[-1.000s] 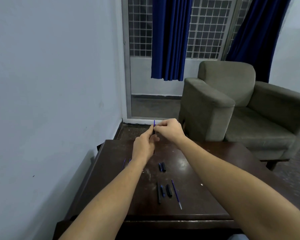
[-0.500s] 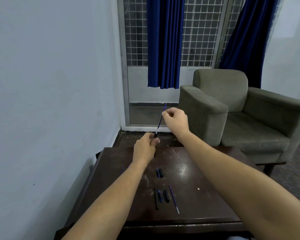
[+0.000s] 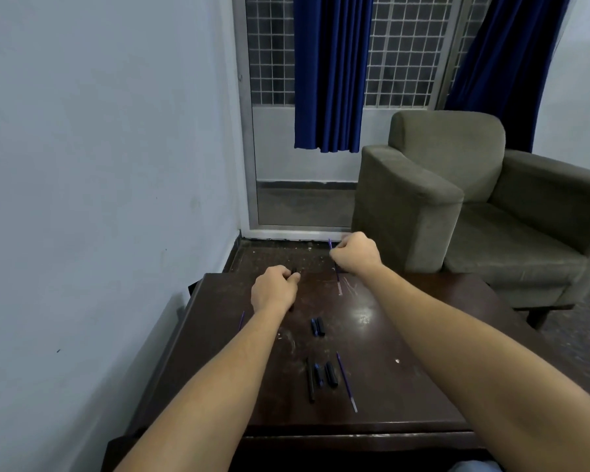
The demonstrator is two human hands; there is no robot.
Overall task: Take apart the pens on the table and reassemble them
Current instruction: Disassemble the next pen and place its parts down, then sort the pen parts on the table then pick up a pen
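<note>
My right hand [image 3: 355,255] pinches the refill [image 3: 337,274], near upright, tip down over the surface [image 3: 406,335]; my left hand [image 3: 274,291] grips the barrel [image 3: 293,271], apart and to its left.

Looks like a home sitting rm or small lounge: grey-green upholstered armchair [image 3: 474,206] at right, dark blue curtains [image 3: 331,73] up top over a grilled window [image 3: 402,52], low dark wooden tabletop [image 3: 406,386] bottom centre, plain pale wall [image 3: 99,165] filling the left, speckled floor [image 3: 280,257] btwn tabletop & window.

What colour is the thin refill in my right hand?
The refill is purple; head view.
</note>
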